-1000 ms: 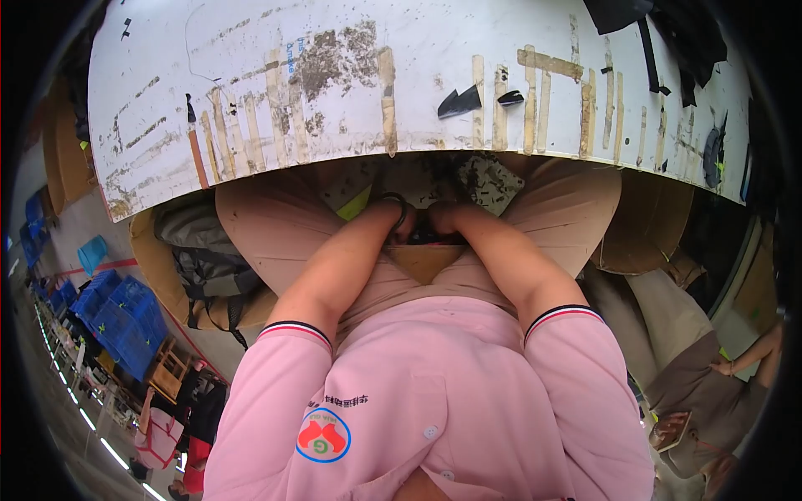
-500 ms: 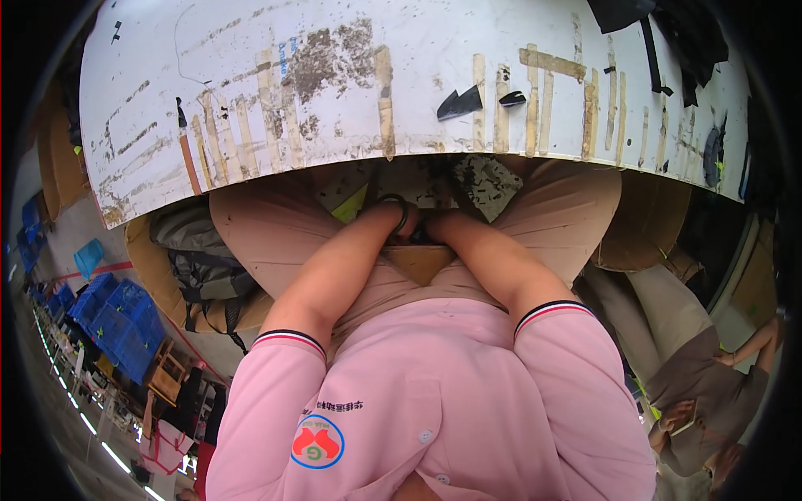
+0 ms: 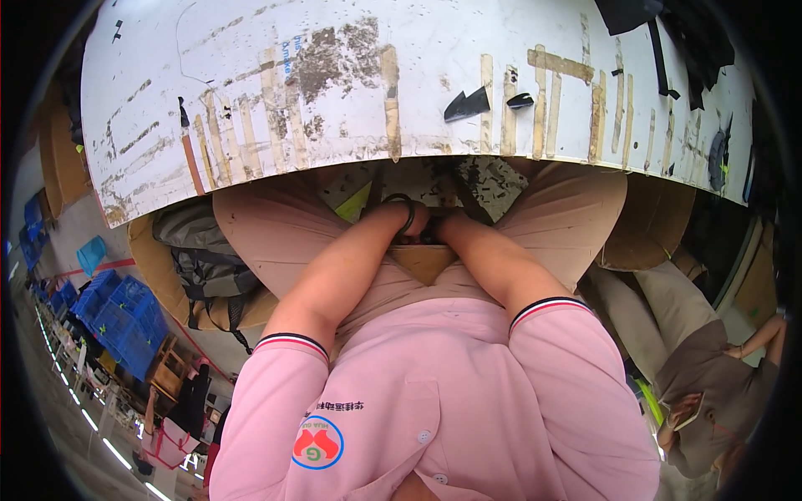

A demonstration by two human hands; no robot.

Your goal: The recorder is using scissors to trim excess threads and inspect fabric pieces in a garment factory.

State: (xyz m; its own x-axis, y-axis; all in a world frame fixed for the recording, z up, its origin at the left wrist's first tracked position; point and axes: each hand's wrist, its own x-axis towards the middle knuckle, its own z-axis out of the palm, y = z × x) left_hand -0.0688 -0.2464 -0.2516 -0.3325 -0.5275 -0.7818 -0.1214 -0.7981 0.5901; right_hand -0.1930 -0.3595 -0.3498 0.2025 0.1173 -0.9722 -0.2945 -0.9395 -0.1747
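Note:
Both my forearms reach down between my thighs, just this side of the table's edge. My left hand (image 3: 408,220), with a dark band around its wrist, is over a brown cardboard box (image 3: 424,262) that sits between my legs. Close beside it is my right hand (image 3: 446,222), bent inward over the same box. Something dark shows between the two hands, too small and shaded to name. The fingers of both hands are mostly hidden, so what they hold or touch cannot be made out.
A white table (image 3: 225,50), marked with tape strips and stains, spans the front. Black scraps (image 3: 466,105) and black sheets (image 3: 702,50) lie on it. A grey backpack (image 3: 205,250) rests in a carton at left, near blue crates (image 3: 125,321). Another person (image 3: 710,392) is at right.
My hands have shifted slightly within the box area, and a little more of the left hand shows. The view has moved slightly; the table scraps look unchanged.

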